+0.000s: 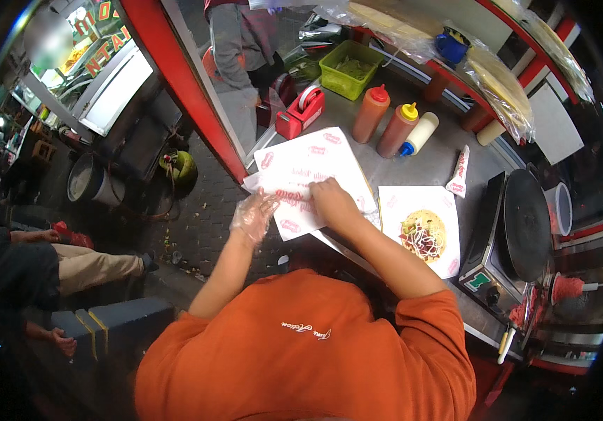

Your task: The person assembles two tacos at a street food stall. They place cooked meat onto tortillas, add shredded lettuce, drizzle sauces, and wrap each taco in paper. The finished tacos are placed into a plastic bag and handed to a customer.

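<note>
A stack of white wrapping paper (343,151) with red print lies at the counter's left end. My left hand (254,216), in a clear plastic glove, lies on the stack's near left edge with its fingers stretched out. Bare and curled, my right hand (333,203) presses on the middle of the top sheet; its fingertips, closed at the paper, are partly hidden. To its right, a round flatbread (436,223) topped with shredded vegetables, dark filling and white sauce sits on a separate paper sheet (394,199).
Behind the paper stand a red tape dispenser (301,116), a green basket (347,83) and sauce bottles (397,131). A paper-wrapped roll (459,172) lies near a stove with a black round griddle (526,224). A red post (182,84) rises at left. Other people are nearby.
</note>
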{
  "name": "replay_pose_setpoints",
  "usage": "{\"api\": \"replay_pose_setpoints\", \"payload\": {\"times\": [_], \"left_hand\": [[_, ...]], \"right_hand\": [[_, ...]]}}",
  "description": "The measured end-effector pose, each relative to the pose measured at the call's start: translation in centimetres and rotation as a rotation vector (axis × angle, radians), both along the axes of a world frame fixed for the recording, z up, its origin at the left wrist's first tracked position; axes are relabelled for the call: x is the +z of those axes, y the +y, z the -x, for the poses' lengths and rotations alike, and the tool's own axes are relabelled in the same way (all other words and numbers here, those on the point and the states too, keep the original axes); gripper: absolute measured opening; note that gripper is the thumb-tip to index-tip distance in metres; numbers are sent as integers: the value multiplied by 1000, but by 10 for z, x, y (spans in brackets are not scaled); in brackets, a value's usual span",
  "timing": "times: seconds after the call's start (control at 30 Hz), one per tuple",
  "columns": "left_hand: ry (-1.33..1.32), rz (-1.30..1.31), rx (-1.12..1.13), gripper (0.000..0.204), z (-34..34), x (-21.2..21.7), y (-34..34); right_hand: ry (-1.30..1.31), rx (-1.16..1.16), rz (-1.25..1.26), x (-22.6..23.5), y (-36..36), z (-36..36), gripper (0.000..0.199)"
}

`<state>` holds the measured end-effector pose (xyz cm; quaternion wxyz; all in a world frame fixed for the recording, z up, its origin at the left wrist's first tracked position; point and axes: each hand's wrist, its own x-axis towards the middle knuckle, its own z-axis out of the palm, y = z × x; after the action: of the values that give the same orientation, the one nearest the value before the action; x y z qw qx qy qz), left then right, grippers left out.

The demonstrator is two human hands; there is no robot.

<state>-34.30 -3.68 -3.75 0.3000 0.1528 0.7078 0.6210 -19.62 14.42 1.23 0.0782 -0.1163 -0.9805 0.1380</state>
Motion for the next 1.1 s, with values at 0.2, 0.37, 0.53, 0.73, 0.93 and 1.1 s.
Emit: {"api": "replay_pose_setpoints", "payload": {"times": [0.2, 0.37, 0.53, 0.73, 0.93, 1.1], "left_hand": [[1238, 220, -228, 47, -39, -16, -34], [1346, 156, -490, 58, 0, 7, -22], [1311, 31, -918, 48, 62, 7, 18], [1264, 197, -1071, 42, 92, 7, 57], [1098, 18, -663, 44, 96, -12, 69], [978, 36, -750, 30, 98, -22, 67]], "right_hand": [[67, 80, -104, 3, -21, -21, 29], [119, 140, -37, 10, -8, -19, 29], [-9, 68, 80, 9, 2, -18, 33], [-37, -348, 61, -1, 41, 42, 44], [-207, -364, 341, -1, 71, 72, 45], [159, 53, -35, 5, 33, 11, 34]]}}
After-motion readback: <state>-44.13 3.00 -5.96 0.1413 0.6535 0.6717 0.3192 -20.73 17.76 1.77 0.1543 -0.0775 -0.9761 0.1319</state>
